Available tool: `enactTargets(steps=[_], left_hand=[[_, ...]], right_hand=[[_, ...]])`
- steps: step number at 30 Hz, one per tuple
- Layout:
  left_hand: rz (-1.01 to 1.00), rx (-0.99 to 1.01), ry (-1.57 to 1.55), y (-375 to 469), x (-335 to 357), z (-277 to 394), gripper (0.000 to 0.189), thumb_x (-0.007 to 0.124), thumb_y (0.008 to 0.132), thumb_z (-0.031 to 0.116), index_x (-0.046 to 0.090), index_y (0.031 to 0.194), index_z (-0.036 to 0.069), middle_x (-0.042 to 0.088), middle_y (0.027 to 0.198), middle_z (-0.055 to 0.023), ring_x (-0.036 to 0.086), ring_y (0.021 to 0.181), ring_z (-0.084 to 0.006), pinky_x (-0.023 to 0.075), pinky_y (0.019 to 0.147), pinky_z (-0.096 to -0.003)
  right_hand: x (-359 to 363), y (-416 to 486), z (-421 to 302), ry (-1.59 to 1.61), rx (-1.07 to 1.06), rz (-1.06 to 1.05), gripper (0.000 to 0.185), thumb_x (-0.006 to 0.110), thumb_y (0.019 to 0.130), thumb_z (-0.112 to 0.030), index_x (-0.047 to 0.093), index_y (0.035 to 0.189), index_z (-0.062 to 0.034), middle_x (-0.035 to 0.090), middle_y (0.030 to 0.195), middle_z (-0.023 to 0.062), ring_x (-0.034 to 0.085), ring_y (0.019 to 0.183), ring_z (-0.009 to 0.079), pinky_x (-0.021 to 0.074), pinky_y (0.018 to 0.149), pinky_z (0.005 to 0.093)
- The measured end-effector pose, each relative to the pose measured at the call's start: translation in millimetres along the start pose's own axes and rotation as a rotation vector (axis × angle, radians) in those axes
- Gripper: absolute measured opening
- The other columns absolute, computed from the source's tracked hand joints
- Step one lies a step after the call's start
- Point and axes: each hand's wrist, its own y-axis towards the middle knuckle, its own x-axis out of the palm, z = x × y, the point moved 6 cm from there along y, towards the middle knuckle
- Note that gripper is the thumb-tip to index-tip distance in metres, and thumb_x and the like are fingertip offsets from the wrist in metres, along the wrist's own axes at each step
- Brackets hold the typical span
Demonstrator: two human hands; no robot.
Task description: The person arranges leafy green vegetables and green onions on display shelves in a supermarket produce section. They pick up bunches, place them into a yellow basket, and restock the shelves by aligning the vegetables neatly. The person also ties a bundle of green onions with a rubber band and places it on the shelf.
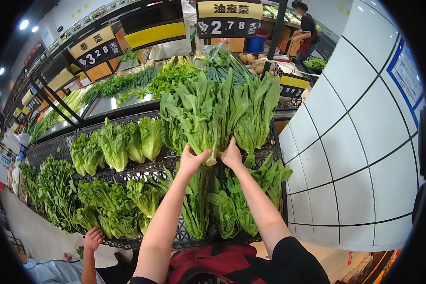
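A bunch of long-leaf lettuce (200,117) stands leaves up on the upper tier of the sloping display, its cut stem end towards me. My left hand (192,160) grips its base from the left, thumb across the stem. On the other side, my right hand (231,154) closes around the lower stems, its fingers partly hidden behind the leaves. Another long-leaf lettuce bunch (255,113) leans just right of my right hand. More of the same lettuce (234,206) lies on the lower tier beneath my forearms.
Romaine heads (113,145) and leafy greens (58,191) fill the rack's left side. A white tiled pillar (341,159) borders it on the right. Price signs (230,19) hang above. Another person's hand (93,238) touches lettuce at lower left; a person (305,33) stands farther back.
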Motion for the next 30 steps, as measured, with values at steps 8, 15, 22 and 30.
enactTargets(steps=[8, 15, 22, 30], left_hand=[[0.264, 0.031, 0.86, 0.8, 14.5, 1.8, 0.092, 0.087, 0.066, 0.042, 0.042, 0.137, 0.002, 0.07, 0.103, -0.0223, 0.069, 0.094, -0.0368, 0.0523, 0.085, -0.0439], [0.443, 0.29, 0.909, -21.3, -2.6, 17.0, 0.113, 0.085, 0.068, 0.045, 0.025, 0.15, -0.004, 0.051, 0.134, -0.0253, 0.049, 0.124, -0.0412, 0.0393, 0.105, -0.0476], [0.317, -0.054, 0.571, 8.7, -91.2, -12.5, 0.111, 0.078, 0.071, 0.062, 0.034, 0.146, -0.007, 0.043, 0.145, -0.0276, 0.043, 0.134, -0.0389, 0.0379, 0.109, -0.0446], [0.273, -0.038, 0.509, 48.8, -97.0, -27.6, 0.121, 0.086, 0.06, 0.063, 0.036, 0.139, -0.014, 0.045, 0.14, -0.032, 0.046, 0.131, -0.0396, 0.0385, 0.109, -0.0439]], right_hand=[[-38.7, -4.9, 9.4, 0.123, -0.138, 0.222, 0.067, 0.077, 0.077, -0.037, 0.058, 0.13, 0.0007, 0.073, 0.101, 0.0154, 0.071, 0.09, 0.0303, 0.0563, 0.079, 0.0411], [-73.4, -22.0, 15.8, 0.185, -0.196, 0.302, 0.062, 0.076, 0.082, -0.034, 0.058, 0.131, 0.0002, 0.069, 0.114, 0.0182, 0.069, 0.098, 0.0341, 0.0551, 0.083, 0.0419], [-121.9, 28.9, 85.0, 0.127, -0.083, 0.562, 0.104, 0.071, 0.081, -0.062, 0.026, 0.151, 0.0016, 0.024, 0.155, 0.0283, 0.025, 0.144, 0.0426, 0.0263, 0.115, 0.0488], [-111.4, 82.5, 117.6, 0.42, 0.029, 0.291, 0.119, 0.065, 0.08, -0.072, 0.008, 0.156, 0.0, 0.011, 0.162, 0.0233, 0.014, 0.15, 0.0335, 0.0213, 0.119, 0.0437]])
